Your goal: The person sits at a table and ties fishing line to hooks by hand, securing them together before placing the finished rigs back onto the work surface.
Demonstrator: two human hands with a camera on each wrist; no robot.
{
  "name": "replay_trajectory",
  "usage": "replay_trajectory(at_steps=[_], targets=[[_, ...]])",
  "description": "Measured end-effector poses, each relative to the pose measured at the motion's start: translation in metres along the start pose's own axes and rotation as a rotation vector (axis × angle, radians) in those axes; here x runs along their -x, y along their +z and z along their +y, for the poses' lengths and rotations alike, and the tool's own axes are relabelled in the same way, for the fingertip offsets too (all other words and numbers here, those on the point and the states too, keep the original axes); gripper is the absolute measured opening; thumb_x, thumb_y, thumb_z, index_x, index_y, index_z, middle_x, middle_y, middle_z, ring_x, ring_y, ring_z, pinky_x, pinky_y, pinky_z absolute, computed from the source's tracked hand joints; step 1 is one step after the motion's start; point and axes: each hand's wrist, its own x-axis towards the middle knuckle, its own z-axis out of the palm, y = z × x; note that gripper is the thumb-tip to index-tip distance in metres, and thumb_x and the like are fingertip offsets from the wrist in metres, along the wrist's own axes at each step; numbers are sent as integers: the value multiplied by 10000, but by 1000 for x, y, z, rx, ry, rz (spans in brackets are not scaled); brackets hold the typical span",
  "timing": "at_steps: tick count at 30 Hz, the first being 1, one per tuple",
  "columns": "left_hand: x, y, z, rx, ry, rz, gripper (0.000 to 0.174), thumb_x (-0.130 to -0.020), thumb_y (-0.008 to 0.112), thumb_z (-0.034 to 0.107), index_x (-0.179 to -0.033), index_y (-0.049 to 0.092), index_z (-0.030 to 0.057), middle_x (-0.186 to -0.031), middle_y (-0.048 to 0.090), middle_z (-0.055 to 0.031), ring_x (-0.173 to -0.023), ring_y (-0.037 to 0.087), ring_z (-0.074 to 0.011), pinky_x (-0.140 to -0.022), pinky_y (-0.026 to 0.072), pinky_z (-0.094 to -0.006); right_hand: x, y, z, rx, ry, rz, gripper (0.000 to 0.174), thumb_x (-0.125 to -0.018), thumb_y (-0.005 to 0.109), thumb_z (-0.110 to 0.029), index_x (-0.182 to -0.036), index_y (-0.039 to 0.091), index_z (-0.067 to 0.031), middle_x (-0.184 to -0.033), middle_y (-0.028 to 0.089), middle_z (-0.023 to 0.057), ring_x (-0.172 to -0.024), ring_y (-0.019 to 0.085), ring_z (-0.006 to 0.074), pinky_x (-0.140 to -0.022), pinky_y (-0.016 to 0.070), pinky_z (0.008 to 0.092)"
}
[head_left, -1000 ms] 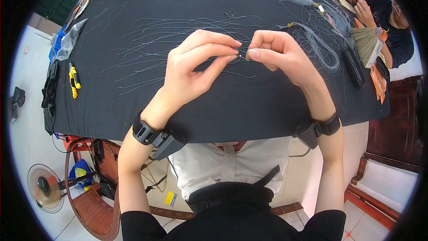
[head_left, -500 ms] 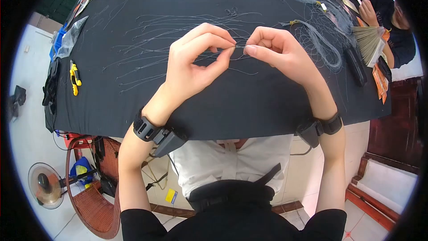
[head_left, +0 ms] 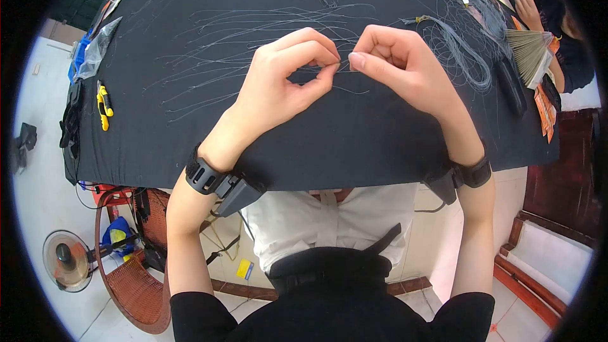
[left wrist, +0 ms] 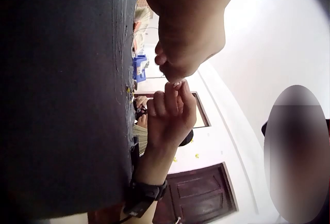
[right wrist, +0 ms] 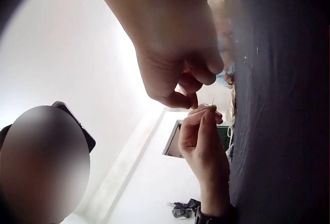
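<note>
Both hands are raised over the black table, fingertips close together. In the head view the left hand (head_left: 285, 82) pinches thumb against fingertips; a thin line end (right wrist: 213, 100) sticks up from that pinch in the right wrist view. Just right of it, the right hand (head_left: 405, 66) has its fingers curled and thumb against the index finger, on a fine strand too small to make out well. Below and behind the hands, several thin grey lines (head_left: 215, 47) with small looped ends lie roughly side by side across the cloth.
Yellow-handled pliers (head_left: 104, 106) lie at the left, near a clear plastic bag (head_left: 101, 47). Bundles of grey line (head_left: 465, 66), a black case (head_left: 510, 87) and a fan of cards (head_left: 527, 57) lie right. Another person's hands (head_left: 525, 6) are at the far right edge.
The small gap between the fingertips remains, with the left hand moved slightly right and its fingers bent more. The table scene has shifted slightly upward in the head view.
</note>
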Motion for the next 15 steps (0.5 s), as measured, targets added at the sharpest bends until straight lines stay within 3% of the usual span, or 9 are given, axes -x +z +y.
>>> replay_trajectory(at_steps=[7,15], targets=[[1,2,3,27,74,-54,96,-664,634,-28,-729,581,19,-774,596,-52,-686,603,-195,-603,485,-256,-4,-3,11,93,-63,60,224,-846,563,-212,-747,579,-12,-522,404,-50,-477,335,23,-427,250,205],[2,-5,4,74,58,-49,117,-709,607,-62,-807,627,-2,-869,614,-86,-771,597,-145,-672,483,-240,-5,0,16,56,-26,57,219,-838,577,-205,-760,582,-1,-514,406,-49,-477,338,25,-432,250,211]])
